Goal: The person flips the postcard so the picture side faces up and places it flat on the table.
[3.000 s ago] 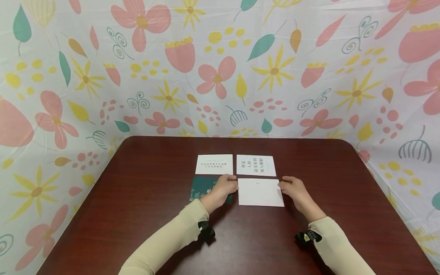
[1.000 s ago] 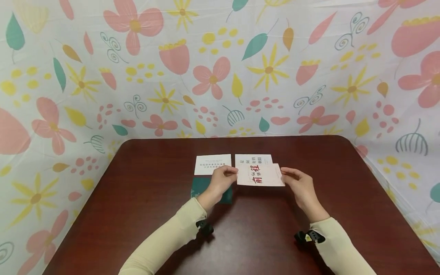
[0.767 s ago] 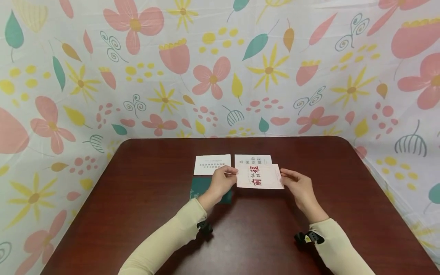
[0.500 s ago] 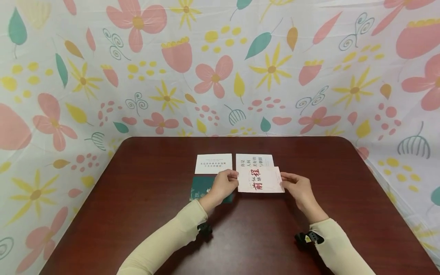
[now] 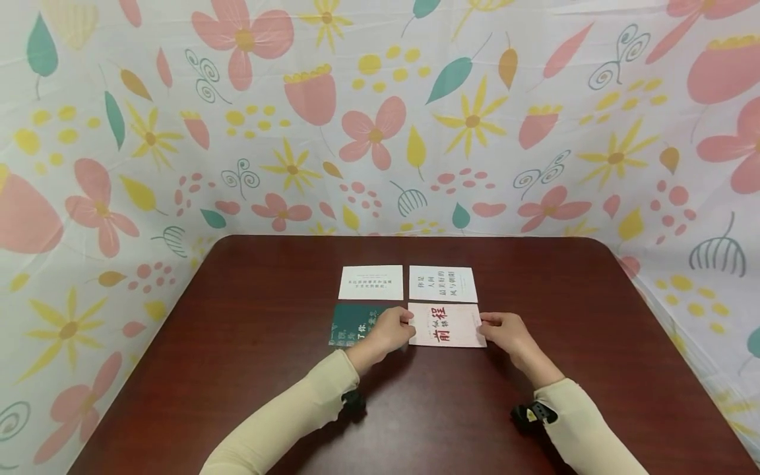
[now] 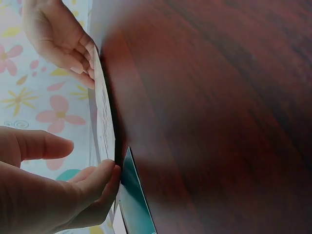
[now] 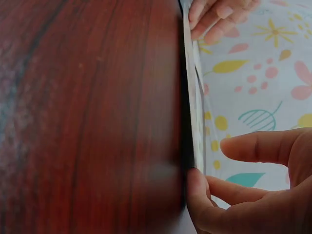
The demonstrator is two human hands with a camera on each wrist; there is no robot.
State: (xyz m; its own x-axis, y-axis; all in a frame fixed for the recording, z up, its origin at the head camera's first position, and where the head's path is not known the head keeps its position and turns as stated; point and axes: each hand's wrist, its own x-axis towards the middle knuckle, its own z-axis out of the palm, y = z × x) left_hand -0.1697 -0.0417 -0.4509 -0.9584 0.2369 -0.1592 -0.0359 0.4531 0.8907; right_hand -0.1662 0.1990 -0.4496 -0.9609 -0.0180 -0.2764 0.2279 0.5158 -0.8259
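A pale card with red characters (image 5: 446, 324) lies level at or just above the table, a thin dark gap under its edge in both wrist views. At its left end, my left hand (image 5: 389, 333) touches it with the fingertips (image 6: 106, 170); the thumb (image 6: 53, 145) is lifted clear. On the opposite end my right hand (image 5: 509, 336) touches the edge with a fingertip (image 7: 196, 183), its thumb (image 7: 248, 146) also apart from the card. A dark green card (image 5: 350, 322) lies partly hidden beneath the left hand.
Two white cards with dark print, one on the left (image 5: 371, 282) and one on the right (image 5: 443, 284), lie in a row behind. All are on a dark red-brown wooden table (image 5: 237, 316). A flowered cloth (image 5: 380, 119) hangs behind the table.
The near right card was turned from its blank side to the red-lettered side. It came down towards me, uncovering the white card behind it. Both thumbs now stand off it.
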